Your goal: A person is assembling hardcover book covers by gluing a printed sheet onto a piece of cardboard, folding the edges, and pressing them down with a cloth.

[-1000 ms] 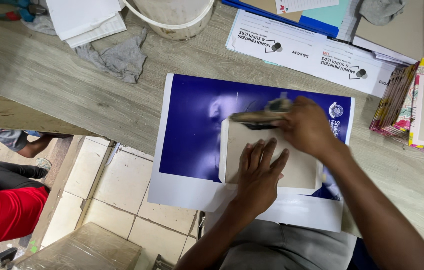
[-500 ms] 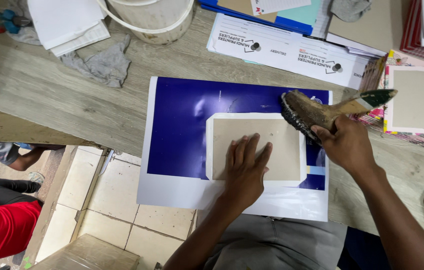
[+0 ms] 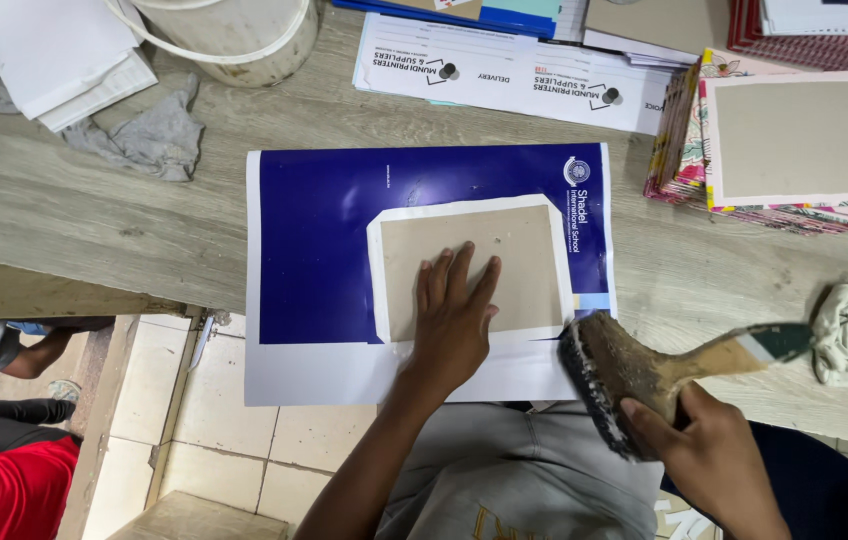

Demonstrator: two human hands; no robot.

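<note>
While my left hand lies flat with the fingers spread on the grey board, it presses this board down on the blue sheet. This board is a rectangle of plain grey-brown card, and a white paper edge is folded around it with cut corners. It sits in the right half of the dark blue sheet, which has a white strip along its near edge and hangs a little over the desk. My right hand is closed around the wooden handle of a wide brush, whose dark, dirty bristles are just beside the sheet's near right corner. At the far side lies a long white printed form. At the right stands a stack of flowered covers with grey board on top.
</note>
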